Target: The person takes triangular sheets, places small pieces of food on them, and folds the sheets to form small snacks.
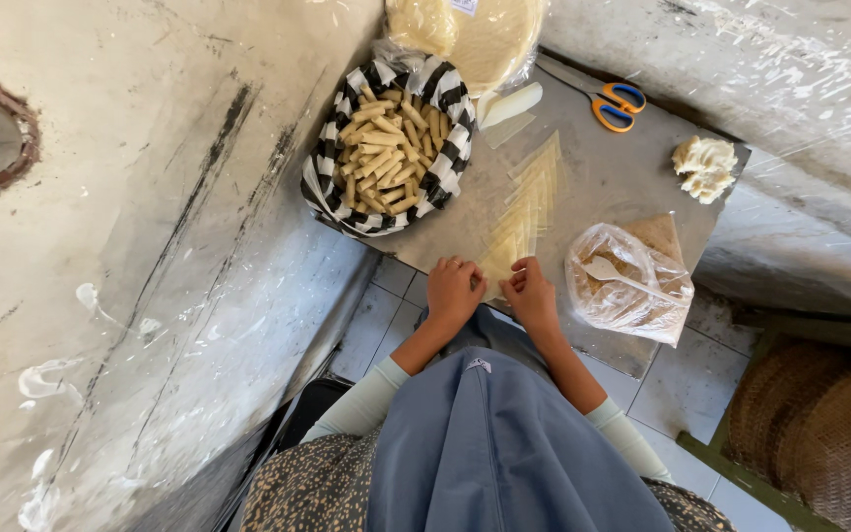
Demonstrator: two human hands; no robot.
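Note:
My left hand (453, 292) and my right hand (530, 296) rest side by side at the near edge of a grey board (622, 177), fingers curled over the near end of a pale pastry strip (522, 219). Several such thin wrapper strips lie fanned out ahead of my hands. The fingertips press on the strip's end; whether something is rolled inside is hidden. A black-and-white striped bowl (450, 148) full of rolled pastry sticks (386, 148) stands at the board's far left.
A clear bag of brown filling with a white spoon (622, 281) lies right of my hands. Orange-handled scissors (615, 104), a lump of white dough (703, 167) and a bagged stack of round wrappers (475, 34) lie farther back. A woven basket (819, 424) stands at lower right.

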